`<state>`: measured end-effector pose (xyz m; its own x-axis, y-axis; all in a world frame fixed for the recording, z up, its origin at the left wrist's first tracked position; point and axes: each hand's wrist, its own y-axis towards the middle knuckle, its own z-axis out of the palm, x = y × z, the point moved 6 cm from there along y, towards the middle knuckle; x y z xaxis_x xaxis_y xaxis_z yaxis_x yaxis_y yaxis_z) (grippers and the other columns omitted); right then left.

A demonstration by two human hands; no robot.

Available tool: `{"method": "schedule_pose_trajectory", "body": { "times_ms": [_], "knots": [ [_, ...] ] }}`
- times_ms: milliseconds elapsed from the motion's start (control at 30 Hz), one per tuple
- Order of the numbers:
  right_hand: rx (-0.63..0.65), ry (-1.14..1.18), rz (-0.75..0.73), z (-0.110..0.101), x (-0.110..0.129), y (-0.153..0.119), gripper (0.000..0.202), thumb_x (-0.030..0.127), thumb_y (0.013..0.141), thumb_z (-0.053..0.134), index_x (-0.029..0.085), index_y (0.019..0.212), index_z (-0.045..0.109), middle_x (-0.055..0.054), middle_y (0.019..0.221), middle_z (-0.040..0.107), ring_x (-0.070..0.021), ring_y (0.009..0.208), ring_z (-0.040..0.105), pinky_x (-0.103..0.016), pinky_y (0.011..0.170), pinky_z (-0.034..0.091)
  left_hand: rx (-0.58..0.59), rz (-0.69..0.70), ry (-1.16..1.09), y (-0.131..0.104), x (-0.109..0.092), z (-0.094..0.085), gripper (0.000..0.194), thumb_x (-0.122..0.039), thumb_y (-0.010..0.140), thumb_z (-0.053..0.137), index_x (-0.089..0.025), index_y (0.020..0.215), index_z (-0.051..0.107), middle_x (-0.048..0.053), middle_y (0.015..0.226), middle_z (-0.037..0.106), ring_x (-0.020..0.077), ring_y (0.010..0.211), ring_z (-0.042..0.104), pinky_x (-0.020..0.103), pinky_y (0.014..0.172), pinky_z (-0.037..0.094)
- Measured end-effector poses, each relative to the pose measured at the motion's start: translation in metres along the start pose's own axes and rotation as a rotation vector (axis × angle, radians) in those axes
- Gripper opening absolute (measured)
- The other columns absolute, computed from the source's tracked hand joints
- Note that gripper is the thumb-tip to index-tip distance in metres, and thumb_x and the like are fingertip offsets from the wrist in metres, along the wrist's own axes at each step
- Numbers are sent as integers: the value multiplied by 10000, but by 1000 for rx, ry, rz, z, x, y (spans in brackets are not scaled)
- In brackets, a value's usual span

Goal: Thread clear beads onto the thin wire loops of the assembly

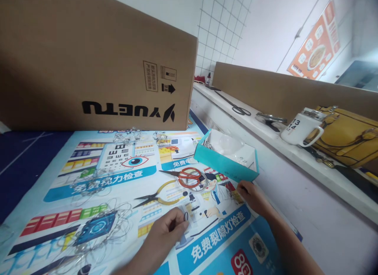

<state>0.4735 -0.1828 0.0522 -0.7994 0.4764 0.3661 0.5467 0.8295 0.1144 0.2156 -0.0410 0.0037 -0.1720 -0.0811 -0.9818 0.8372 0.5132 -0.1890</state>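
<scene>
Left hand (167, 229) pinches a small dark ring (186, 216) between thumb and fingertips, low over the surface (35, 157). Right hand (251, 196) rests further right with its fingers curled down onto a small glinting piece on the poster; whether it grips it I cannot tell. A printed poster (206, 243) with an eye chart and blue banners covers most of the surface, dark blue cloth showing at its left. Red-handled scissors (189, 176) and yellow-handled pliers (159, 194) lie just beyond the hands, tangles of thin wire (97, 227) to the left. An open teal box (226, 158) sits tilted against a white ledge (265, 133), which carries black scissors (236, 105), a white mug (299, 127) and a yellow bag (348, 135). A big cardboard box (97, 62) stands behind; white tiled wall (221, 26) and an orange food poster (317, 42) beyond
</scene>
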Motion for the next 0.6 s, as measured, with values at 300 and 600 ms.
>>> {"method": "schedule_pose_trajectory", "body": {
  "times_ms": [300, 600],
  "knots": [
    [11, 56, -34, -3, 12, -5, 174, 237, 784, 421, 167, 732, 572, 14, 661, 551, -114, 598, 477, -214, 530, 329, -28, 16, 37, 1, 6, -3, 200, -296, 748, 526, -176, 630, 417, -52, 566, 376, 97, 521, 368, 182, 496, 305],
    [102, -35, -129, 17, 39, -7, 171, 203, 744, 490, 215, 864, 612, -35, 871, 584, -171, 832, 520, -248, 698, 382, 11, 6, 41, 0, 1, 0, 185, -289, 747, 509, -179, 642, 403, -49, 578, 372, 106, 540, 386, 192, 510, 326]
  ]
}}
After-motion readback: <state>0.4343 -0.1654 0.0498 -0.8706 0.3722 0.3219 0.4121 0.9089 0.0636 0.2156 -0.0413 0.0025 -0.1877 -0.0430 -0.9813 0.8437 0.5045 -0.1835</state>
